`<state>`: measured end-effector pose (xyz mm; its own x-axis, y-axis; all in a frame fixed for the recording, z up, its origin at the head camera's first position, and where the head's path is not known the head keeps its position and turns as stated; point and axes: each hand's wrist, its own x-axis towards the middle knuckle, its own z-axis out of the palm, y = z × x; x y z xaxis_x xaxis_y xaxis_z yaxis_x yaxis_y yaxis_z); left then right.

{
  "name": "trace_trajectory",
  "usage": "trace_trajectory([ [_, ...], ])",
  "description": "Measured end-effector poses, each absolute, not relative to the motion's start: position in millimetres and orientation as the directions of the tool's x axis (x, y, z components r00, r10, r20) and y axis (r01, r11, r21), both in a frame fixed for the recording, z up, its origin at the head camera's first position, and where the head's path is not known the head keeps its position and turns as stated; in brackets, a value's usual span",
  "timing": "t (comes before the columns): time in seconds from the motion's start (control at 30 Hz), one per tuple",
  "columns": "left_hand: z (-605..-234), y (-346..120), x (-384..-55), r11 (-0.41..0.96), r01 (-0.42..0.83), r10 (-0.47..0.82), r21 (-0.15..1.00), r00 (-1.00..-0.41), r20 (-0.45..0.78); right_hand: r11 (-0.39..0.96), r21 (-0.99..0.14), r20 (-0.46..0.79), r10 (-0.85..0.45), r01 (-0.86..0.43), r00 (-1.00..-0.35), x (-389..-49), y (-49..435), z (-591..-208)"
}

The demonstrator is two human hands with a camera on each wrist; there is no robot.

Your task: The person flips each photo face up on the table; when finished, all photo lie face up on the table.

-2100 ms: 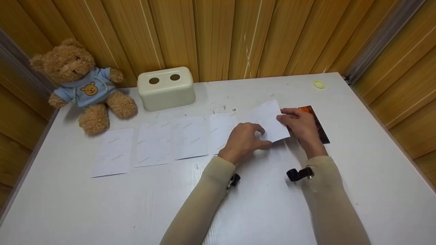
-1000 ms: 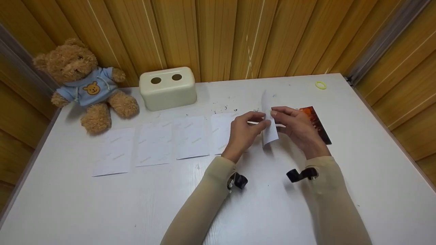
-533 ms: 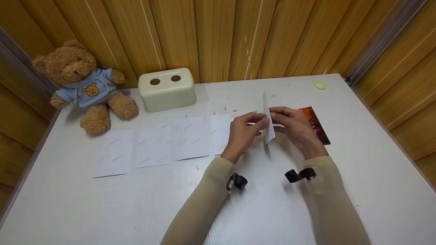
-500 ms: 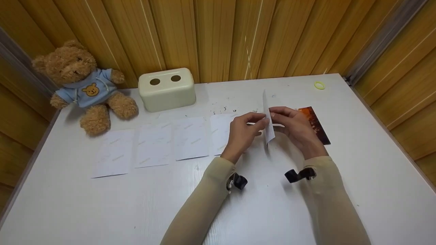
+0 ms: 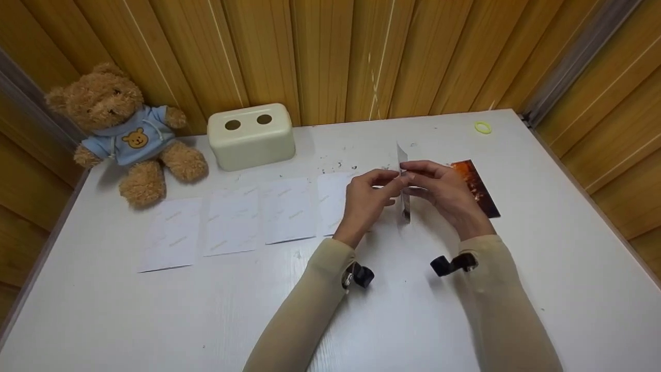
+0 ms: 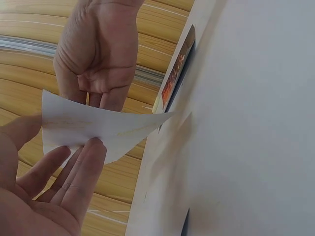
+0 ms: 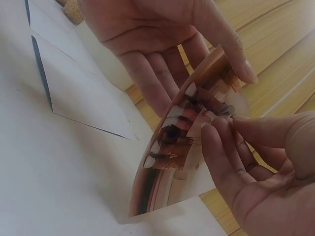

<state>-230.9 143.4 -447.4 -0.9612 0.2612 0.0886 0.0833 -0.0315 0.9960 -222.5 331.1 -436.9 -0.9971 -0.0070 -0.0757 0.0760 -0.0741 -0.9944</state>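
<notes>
Both hands hold one photo print (image 5: 402,153) upright above the table, nearly edge-on in the head view. Its white back (image 6: 69,119), with faint slanted print, faces my left hand; in the right wrist view its picture side (image 7: 172,130) shows a row of people and is bowed. My left hand (image 5: 361,204) grips it from the left, thumb at the edge and fingertips against the back. From the right, my right hand (image 5: 448,196) pinches the near edge with thumb and fingers. Beside the right hand, a dark orange photo (image 5: 479,191) lies picture up on the table.
Several white sheets (image 5: 170,235) lie in a row left of my hands. Behind them stand a cream box (image 5: 252,147) with two round holes and a teddy bear (image 5: 131,132) in a blue hoodie. A yellow ring (image 5: 483,127) lies near the back right corner.
The photo's white back faced up at first; it has turned upright, then further, so its picture side now shows slightly. My left hand has taken hold of it alongside the right.
</notes>
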Motion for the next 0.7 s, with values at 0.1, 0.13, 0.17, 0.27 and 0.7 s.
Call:
trace_trajectory([
  [0.1,-448.2,143.0,-231.7,-0.033,0.084,0.265,0.996,-0.96,0.09,-0.082,-0.994,-0.071,-0.016,0.072,-0.997,-222.5,331.7,-437.3],
  [0.13,-448.5,142.8,-231.9,-0.032,0.085,0.266,0.996,-0.96,0.09,-0.083,-0.994,-0.07,-0.017,0.071,-0.997,-222.4,331.9,-437.3],
  [0.17,-448.7,142.5,-232.2,-0.031,0.086,0.268,0.996,-0.959,0.092,-0.085,-0.994,-0.069,-0.018,0.07,-0.997,-222.4,331.9,-437.4],
  [0.27,-448.1,141.6,-232.5,-0.045,0.087,0.272,0.995,-0.958,0.096,-0.097,-0.993,-0.062,-0.026,0.064,-0.998,-222.8,332.0,-438.1],
  [0.7,-448.3,141.8,-235.7,-0.021,0.108,0.225,0.994,-0.968,0.109,-0.08,-0.997,0.017,-0.035,-0.014,-0.999,-224.3,330.6,-440.5],
])
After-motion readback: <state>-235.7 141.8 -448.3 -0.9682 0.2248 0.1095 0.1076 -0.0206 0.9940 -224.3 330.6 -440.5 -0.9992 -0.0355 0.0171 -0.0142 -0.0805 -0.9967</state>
